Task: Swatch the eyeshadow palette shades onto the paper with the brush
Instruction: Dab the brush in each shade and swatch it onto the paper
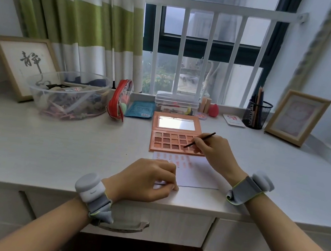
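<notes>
An open peach eyeshadow palette point(171, 142) with a mirror in its lid lies on the desk, its pans in three rows. Just in front of it sits a white sheet of paper point(198, 176) carrying several pink and orange swatches along its top. My right hand point(214, 150) grips a thin dark brush point(199, 140), the tip touching a pan in the palette's bottom row, right of centre. My left hand point(146, 180) rests curled on the paper's left part, fingers pressing it down and hiding that corner.
A clear bowl point(69, 93) of clutter and a red pouch point(120, 100) stand at the back left, a clear box point(176, 103) behind the palette, a mesh pencil cup point(256, 114) and picture frame point(297, 117) at the right. The desk's front edge lies under my wrists.
</notes>
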`<state>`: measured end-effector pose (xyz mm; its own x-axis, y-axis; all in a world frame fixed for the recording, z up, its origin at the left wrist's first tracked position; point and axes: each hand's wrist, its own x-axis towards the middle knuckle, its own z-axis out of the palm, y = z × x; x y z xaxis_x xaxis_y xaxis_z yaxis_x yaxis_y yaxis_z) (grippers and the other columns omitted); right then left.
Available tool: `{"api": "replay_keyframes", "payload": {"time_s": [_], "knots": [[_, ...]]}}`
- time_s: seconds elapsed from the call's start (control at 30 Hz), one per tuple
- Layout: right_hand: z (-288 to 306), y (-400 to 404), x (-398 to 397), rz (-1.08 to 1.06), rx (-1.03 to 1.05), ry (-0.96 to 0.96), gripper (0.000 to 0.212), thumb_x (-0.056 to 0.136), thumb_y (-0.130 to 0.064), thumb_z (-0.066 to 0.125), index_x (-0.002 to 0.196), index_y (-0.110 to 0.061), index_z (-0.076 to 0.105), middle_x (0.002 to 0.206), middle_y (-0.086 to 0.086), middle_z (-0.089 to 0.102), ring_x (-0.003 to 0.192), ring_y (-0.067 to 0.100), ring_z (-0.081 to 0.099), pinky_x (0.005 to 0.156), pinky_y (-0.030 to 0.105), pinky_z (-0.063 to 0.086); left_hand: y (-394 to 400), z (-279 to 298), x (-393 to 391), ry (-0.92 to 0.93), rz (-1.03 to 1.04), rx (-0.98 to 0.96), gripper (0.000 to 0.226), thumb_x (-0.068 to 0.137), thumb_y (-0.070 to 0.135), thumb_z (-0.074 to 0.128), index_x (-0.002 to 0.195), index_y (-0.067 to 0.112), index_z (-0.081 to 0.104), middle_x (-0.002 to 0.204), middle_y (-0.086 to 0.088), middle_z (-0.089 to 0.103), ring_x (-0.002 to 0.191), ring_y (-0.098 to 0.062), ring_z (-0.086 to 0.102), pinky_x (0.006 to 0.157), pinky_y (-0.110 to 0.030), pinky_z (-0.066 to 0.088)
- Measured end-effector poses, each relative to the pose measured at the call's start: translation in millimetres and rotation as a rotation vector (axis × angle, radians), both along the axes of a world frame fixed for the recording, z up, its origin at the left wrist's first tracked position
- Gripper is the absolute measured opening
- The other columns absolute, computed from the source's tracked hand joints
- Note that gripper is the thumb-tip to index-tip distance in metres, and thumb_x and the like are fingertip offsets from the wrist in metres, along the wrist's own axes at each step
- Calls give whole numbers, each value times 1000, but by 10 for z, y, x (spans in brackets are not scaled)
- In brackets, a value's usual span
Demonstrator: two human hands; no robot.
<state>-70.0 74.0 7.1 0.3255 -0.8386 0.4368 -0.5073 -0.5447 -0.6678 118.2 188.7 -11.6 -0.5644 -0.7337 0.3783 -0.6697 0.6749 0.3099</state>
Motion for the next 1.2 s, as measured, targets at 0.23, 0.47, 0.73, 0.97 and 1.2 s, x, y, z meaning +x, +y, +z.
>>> {"api": "replay_keyframes", "payload": {"time_s": [0.23,0.47,0.73,0.97,1.2], "knots": [[-59,-3,46,-2,24,57,25,92,-20,50,99,-5,68,87,5,69,72,12,64,65,7,48,0,-1,-6,-1,5,10,34,89,32,45,90,15,74,84,3,64,76,-11,58,63,-32,51],[-34,11,49,11,7,44,26,93,-22,48,99,-5,67,86,7,69,71,12,63,65,7,47,3,-4,-3,9,10,4,32,89,32,46,88,16,73,84,4,63,75,-11,57,62,-33,50],[2,112,-36,53,82,-36,25,93,-18,48,98,-3,66,86,10,70,70,11,66,62,6,49,17,-5,-12,23,9,9,32,88,31,45,88,16,73,83,4,63,74,-11,57,62,-32,50],[29,488,-179,163,60,-88,20,92,-16,49,85,-7,66,74,6,69,62,10,65,63,11,48,13,-13,-15,31,11,10,29,88,30,47,89,17,73,84,8,63,75,-9,57,62,-31,52],[-2,590,-186,256,29,15,16,91,-17,51,90,-9,65,76,1,67,67,6,64,65,12,48,27,6,-3,28,31,-13,32,87,33,47,83,16,74,80,6,67,71,-11,61,61,-34,53]]}}
